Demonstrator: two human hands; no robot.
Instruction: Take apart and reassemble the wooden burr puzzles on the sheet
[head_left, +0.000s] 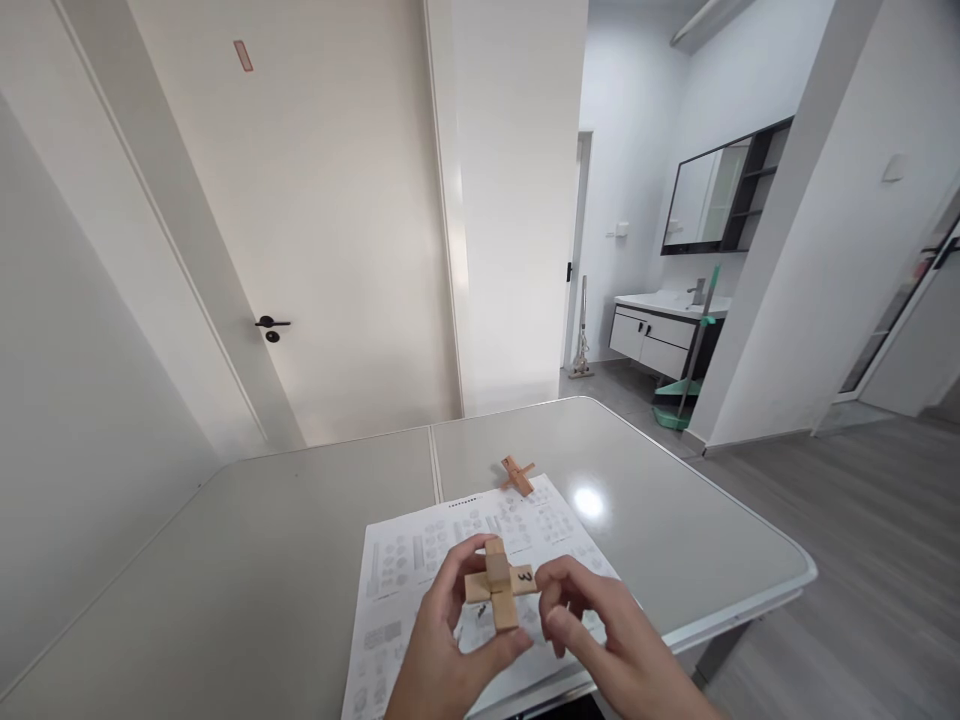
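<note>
In my left hand [465, 625] I hold a wooden interlocking burr puzzle [500, 590] shaped like a cross, its bars light-coloured. The thumb grips its lower end and the fingers its upper end. A handwritten "3" marks the bar pointing right. My right hand [592, 610] is close to that bar's end, fingers curled, with a gap between thumb and index finger; whether a fingertip touches the wood I cannot tell. Beneath both hands lies a printed sheet [382, 580] with rows of small diagrams. A second, redder wooden burr puzzle [517, 476] rests at the sheet's far edge.
The grey table [300, 580] has a metal-edged rim and a seam across it. Beyond it are a closed door [337, 200] and a wall. Off to the right, a washbasin cabinet [652, 335], a mop [583, 330] and a green broom with dustpan [679, 400] stand.
</note>
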